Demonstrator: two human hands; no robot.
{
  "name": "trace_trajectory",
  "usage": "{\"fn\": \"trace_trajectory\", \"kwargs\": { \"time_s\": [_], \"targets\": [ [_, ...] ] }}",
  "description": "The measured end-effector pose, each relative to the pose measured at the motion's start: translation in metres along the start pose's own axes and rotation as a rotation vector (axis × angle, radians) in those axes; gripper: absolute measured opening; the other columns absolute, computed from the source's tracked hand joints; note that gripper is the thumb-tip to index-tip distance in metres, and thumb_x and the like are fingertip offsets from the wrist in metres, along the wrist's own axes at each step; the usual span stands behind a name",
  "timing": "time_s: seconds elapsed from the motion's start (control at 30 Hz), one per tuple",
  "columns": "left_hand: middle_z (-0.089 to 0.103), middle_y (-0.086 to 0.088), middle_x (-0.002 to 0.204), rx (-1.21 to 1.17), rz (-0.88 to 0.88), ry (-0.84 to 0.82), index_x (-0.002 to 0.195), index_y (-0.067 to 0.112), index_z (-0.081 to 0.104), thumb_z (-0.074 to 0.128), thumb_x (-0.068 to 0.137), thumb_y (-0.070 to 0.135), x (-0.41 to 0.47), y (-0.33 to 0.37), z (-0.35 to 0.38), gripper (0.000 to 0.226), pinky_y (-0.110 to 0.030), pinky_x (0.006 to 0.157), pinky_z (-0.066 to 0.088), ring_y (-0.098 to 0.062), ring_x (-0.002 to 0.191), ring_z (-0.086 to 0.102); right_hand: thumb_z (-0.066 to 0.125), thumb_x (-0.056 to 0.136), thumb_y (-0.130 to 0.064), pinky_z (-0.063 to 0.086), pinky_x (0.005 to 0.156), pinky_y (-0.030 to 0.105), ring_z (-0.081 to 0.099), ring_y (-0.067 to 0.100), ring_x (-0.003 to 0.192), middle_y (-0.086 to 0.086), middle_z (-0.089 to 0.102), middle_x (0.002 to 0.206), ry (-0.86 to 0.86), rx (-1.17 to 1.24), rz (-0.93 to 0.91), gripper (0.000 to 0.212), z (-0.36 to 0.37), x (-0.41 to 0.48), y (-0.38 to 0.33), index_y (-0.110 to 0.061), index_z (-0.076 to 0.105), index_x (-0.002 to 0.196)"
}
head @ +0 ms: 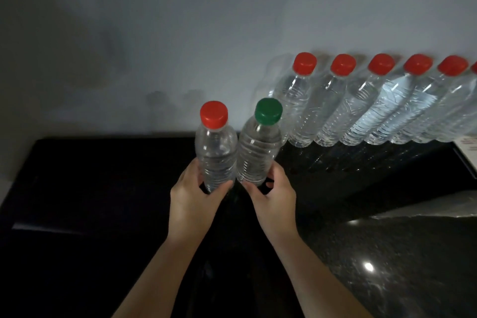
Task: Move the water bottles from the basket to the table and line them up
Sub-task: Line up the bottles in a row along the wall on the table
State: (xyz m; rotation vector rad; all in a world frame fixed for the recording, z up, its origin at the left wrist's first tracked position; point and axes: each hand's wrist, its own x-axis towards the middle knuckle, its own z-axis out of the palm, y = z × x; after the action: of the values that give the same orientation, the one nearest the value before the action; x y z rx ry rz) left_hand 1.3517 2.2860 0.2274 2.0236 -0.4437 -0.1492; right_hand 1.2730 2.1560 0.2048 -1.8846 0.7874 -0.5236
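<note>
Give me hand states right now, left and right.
Left hand: grips the red-capped water bottle near its base.
Right hand: grips the green-capped water bottle near its base.

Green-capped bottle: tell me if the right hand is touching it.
Touching. The head view shows the right hand gripping the green-capped bottle near its base.
</note>
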Motion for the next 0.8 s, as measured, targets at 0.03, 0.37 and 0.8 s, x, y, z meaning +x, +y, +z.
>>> {"fn": "trace_trajectory", "kwargs": {
  "time_s": [0.03,0.37,0.8],
  "targets": [
    [0.066,0.018,0.104,-0.016,-0.004,0.001,0.117,0.026,0.06,0.081,0.073,0.029,0.008,0.002,0.001,0.048,-0.012,0.085,0.047,0.005,0.101,0.061,0.077,0.079,-0.033,0.045,0.098,0.024,0.054,-0.004,0.112,-0.021,0.062,0.114,0.002,0.003,-0.005,0.047,0.002,0.007,-0.003,-0.038,0.054,0.12],
    [0.065,0.017,0.097,-0.005,0.024,-0.032,0.11,0.024,0.06,0.079,0.075,0.026,0.074,0.003,0.013,0.04,0.001,0.07,0.04,0.016,0.09,0.057,0.077,0.079,-0.029,0.04,0.088,0.012,0.053,-0.001,0.104,-0.013,0.054,0.109,0.044,-0.027,0.016,0.043,0.019,0.062,-0.009,-0.021,0.059,0.118],
    [0.065,0.013,0.108,0.012,0.047,-0.025,0.12,0.023,0.055,0.078,0.076,0.028,0.1,-0.007,0.023,0.05,-0.026,0.092,0.052,0.0,0.102,0.061,0.076,0.08,-0.023,0.047,0.068,0.015,0.057,0.002,0.078,-0.01,0.058,0.084,0.221,0.042,0.095,0.02,0.031,0.068,-0.015,-0.023,0.056,0.081]
  ]
}}
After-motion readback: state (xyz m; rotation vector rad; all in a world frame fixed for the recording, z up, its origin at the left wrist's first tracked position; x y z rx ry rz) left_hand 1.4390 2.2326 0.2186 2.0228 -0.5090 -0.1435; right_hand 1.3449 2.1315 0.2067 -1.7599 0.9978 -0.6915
